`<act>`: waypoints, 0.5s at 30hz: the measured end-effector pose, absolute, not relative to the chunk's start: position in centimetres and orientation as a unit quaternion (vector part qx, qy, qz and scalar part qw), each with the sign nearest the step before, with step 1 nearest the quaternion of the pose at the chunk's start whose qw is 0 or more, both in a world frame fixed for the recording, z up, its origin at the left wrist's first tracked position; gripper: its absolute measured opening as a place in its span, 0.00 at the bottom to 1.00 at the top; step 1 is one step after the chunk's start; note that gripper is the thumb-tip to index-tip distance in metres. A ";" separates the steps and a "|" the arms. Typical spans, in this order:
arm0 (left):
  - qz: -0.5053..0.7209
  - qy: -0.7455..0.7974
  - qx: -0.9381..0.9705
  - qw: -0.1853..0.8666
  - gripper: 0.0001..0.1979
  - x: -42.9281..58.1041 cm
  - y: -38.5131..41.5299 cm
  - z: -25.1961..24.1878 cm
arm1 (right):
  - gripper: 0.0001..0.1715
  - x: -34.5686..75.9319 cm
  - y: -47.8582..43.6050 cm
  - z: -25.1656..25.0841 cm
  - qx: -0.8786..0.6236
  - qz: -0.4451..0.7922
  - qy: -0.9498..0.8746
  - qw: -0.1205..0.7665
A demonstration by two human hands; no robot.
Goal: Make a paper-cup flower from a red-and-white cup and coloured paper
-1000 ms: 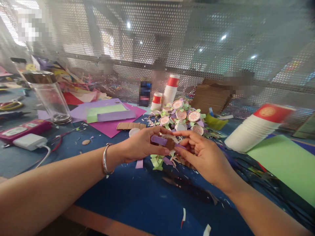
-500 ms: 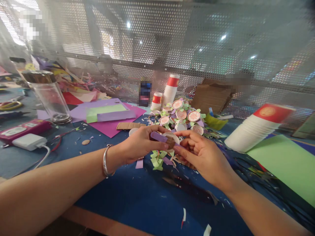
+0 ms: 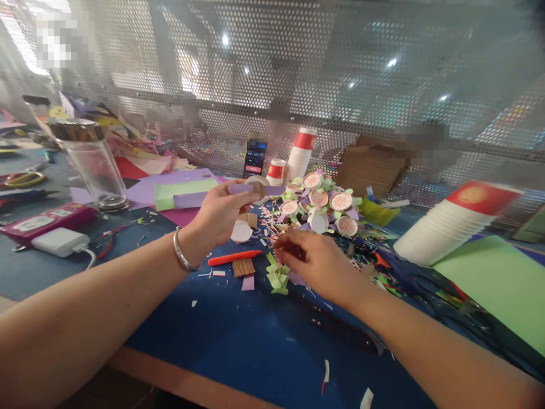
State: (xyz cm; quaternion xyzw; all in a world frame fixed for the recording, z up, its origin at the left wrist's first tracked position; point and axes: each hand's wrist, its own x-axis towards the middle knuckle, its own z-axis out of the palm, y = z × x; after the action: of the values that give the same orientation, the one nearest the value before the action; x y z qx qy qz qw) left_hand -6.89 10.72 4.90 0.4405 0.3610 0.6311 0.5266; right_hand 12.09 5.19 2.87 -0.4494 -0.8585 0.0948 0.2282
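Note:
My left hand (image 3: 221, 213) is raised above the blue table (image 3: 238, 341) and pinches a purple paper strip (image 3: 251, 188) with a round brown and white piece stuck to it. A silver bangle sits on that wrist. My right hand (image 3: 313, 262) is palm down on the table, fingers curled over paper scraps, beside several green paper bits (image 3: 276, 277). What its fingers hold, if anything, is hidden. A red pen (image 3: 234, 257) and a small corrugated cardboard piece (image 3: 243, 267) lie between the hands. Behind them is a heap of cut cup bottoms with paper petals (image 3: 321, 203).
A stack of red-rimmed paper cups (image 3: 443, 226) lies at right by a green sheet (image 3: 494, 281). More cups (image 3: 300, 153) and a phone (image 3: 254, 160) stand at the back. At left are a glass jar (image 3: 96, 167), coloured sheets (image 3: 179, 193), a charger (image 3: 55, 241) and scissors.
My left hand has lifted the purple strip up and away from the right hand. My right hand let go and dropped to the scraps on the table. The pen is now uncovered.

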 end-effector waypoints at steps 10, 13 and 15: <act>0.643 0.383 0.444 0.492 0.09 -7.3 11.3 4.1 | 0.12 5.9 8.9 3.0 -0.382 -0.048 -0.916 0.113; 0.650 0.389 0.440 0.481 0.09 -7.4 11.8 3.9 | 0.12 6.3 9.1 3.0 -0.386 -0.063 -0.915 0.099; 0.653 0.387 0.444 0.476 0.09 -7.4 12.0 3.7 | 0.12 6.8 9.0 3.2 -0.391 -0.068 -0.913 0.095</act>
State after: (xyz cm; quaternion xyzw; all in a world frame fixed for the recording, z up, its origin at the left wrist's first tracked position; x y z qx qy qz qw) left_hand -7.40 12.05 3.68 0.4441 0.3868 0.6534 0.4756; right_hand 6.78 8.98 3.17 -0.3909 -0.9130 -0.0681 0.0949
